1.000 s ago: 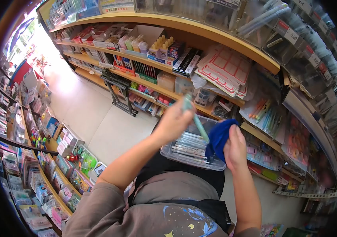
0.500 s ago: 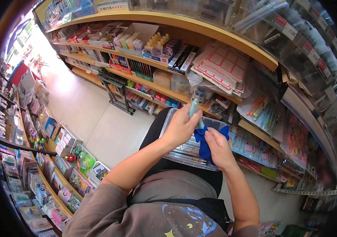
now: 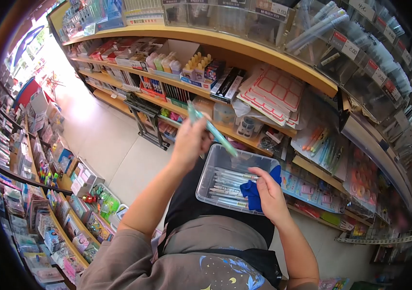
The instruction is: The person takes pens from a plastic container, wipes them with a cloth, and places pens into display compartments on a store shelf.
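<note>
My left hand (image 3: 190, 143) is closed on a light green pen (image 3: 222, 141), blurred by motion, held up over the far left side of a clear plastic box (image 3: 200, 186). The box rests on my lap with several pale pens (image 3: 227, 187) lying side by side in it. At the box's right end, my right hand (image 3: 270, 192) grips a crumpled blue cloth (image 3: 250, 194), partly hidden behind the thumb and fingers. Pen and cloth are apart.
In front of me stand wooden shelves (image 3: 167, 32) full of stationery, with a stack of red-framed label sheets (image 3: 274, 89) at their right. A black metal stand (image 3: 145, 123) is by the lower shelves. More goods racks (image 3: 63, 212) line the left, beyond the tiled floor (image 3: 104, 130).
The green pen has come away from the blue cloth, up and to the left with my left hand. My right hand has shifted slightly down with the cloth. More of the box's inside shows.
</note>
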Demonstrator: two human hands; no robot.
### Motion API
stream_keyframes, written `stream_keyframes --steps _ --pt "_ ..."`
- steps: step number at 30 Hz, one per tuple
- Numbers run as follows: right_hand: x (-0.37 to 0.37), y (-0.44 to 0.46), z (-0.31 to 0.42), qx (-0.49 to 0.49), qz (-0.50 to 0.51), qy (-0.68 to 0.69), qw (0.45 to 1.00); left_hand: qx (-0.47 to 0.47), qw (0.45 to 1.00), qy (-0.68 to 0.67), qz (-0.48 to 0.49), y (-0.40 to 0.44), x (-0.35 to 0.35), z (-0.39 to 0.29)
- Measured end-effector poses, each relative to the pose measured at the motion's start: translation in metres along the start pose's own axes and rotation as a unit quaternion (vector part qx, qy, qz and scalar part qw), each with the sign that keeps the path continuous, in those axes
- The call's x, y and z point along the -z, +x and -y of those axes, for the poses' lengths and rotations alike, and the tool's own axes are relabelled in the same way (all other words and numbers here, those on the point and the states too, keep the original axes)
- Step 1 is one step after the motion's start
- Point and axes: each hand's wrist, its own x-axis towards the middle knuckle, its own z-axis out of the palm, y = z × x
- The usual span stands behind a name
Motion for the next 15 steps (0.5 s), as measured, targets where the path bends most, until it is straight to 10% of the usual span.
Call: stream_keyframes --steps 7,15 --pt "-0.007 0.010 -0.009 -0.048 -0.065 0.174 0.981 0.023 0.990 -0.041 0.134 -0.015 -0.024 0.028" --pt "-0.014 0.013 -0.021 0.007 -0.042 0.074 0.996 0.017 0.987 0.004 0.159 -0.026 -0.040 0.047"
